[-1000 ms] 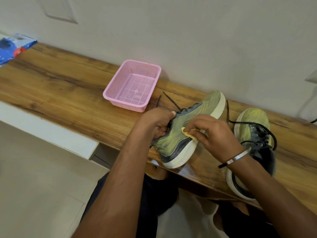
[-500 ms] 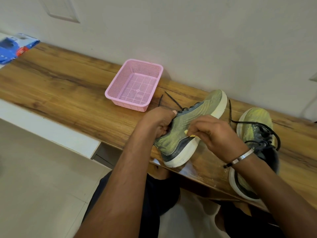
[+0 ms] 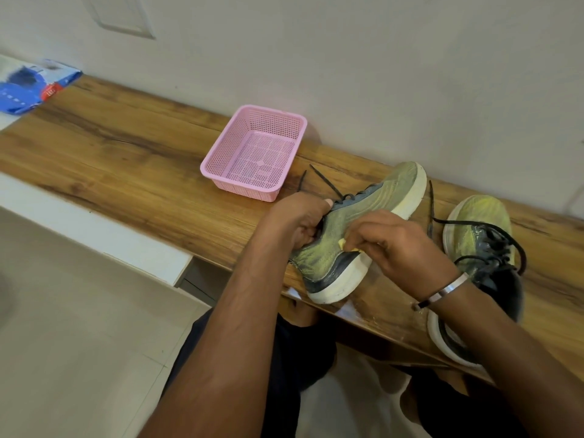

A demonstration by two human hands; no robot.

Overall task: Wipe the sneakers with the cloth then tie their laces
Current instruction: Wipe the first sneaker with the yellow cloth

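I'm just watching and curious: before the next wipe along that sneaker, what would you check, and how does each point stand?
1. Left hand grips the tilted sneaker at its collar: ok.
2. Yellow cloth pinched in right hand, against the sneaker's side: ok.
3. Sneaker's sole edge rests on the wooden bench: ok.
4. Its laces hang loose, clear of the cloth: ok.
5. Second sneaker wiped already: cannot tell.

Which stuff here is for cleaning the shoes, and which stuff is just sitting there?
For the job:
- tilted sneaker, gripped by the left hand
- yellow cloth, pinched against it by the right hand
- second sneaker on the bench, laces loose

Just lying about:
- pink basket
- blue packet at the far end
- wooden bench underneath
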